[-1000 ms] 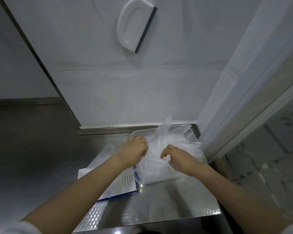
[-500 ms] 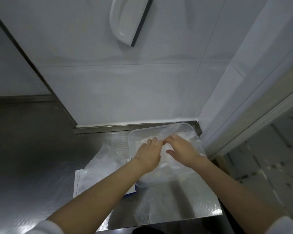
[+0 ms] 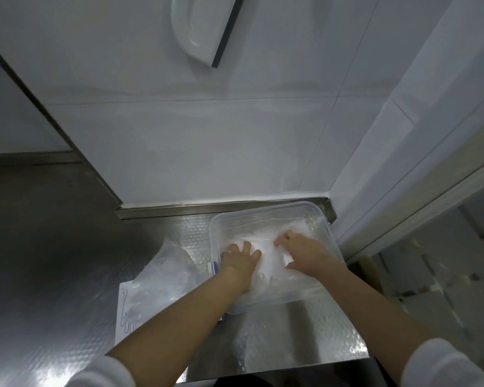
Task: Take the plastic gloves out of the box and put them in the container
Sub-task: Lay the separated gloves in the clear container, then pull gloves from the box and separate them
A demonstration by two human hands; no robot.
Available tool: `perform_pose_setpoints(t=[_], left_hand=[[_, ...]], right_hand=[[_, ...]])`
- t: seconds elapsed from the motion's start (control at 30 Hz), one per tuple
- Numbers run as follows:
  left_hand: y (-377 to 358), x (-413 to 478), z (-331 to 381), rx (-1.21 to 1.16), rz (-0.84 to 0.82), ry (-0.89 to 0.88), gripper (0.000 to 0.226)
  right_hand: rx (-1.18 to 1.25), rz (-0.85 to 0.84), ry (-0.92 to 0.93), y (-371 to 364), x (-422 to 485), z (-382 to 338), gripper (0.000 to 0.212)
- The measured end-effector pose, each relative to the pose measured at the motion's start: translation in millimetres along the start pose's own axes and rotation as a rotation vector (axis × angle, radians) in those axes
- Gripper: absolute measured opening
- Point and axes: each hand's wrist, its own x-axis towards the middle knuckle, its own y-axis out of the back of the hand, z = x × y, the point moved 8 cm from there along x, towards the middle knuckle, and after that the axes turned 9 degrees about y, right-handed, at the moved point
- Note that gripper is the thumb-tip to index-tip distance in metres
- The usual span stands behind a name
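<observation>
Steel counter (image 3: 291, 344) bears a clear container (image 3: 263, 212) where left hand (image 3: 241, 258) and right hand (image 3: 303, 252), both spread flat, press crumpled milky plastic gloves (image 3: 268, 245).

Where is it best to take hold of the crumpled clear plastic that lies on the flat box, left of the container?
Pinch the crumpled clear plastic at its raised peak, coming from above. It stands in a loose heap on the flat box, so the top is free while the lower edges lie spread thin. The left hand, pressing inside the container, is nearer.
</observation>
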Motion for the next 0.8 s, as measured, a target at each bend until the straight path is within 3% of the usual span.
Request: perform_pose_setpoints(t=[0.2, 0.37, 0.47, 0.57, 0.63, 0.8], left_hand=[[-3.8, 4.4, 1.5, 0.056, -0.045, -0.014, 0.09], [11.3, -4.8, -2.9, 0.154, -0.006, -0.027, 0.076], [37.3, -23.3, -10.9, 0.114, 0.146, -0.044, 0.05], [70.6, -57.6, -27.2, -0.18, 0.44, -0.059, 0.042], [78.6, -85.9, -47.6, -0.372, 0.586, -0.037, 0.043], [58.3, -132.3, -115.7, -0.596, 0.764, 0.175, 0.038]], right_hand=[[-0.038, -0.028, 0.009, -1.6, 3.1, -2.4, 0.055], [-0.032, -0.096, -0.033, 7.4, -2.4, -7.0, 0.054], [0.047, 0.049, -0.03, 31.2, -10.5, -25.5, 0.042], [0.237, 0.395, 0.056, 62.4, -26.5, -63.8, 0.031], [0.365, 0.539, 0.12, 73.7, -36.4, -96.2, 0.028], [0.544, 0.525, 0.215, 69.3, -30.7, -161.0, 0.044]])
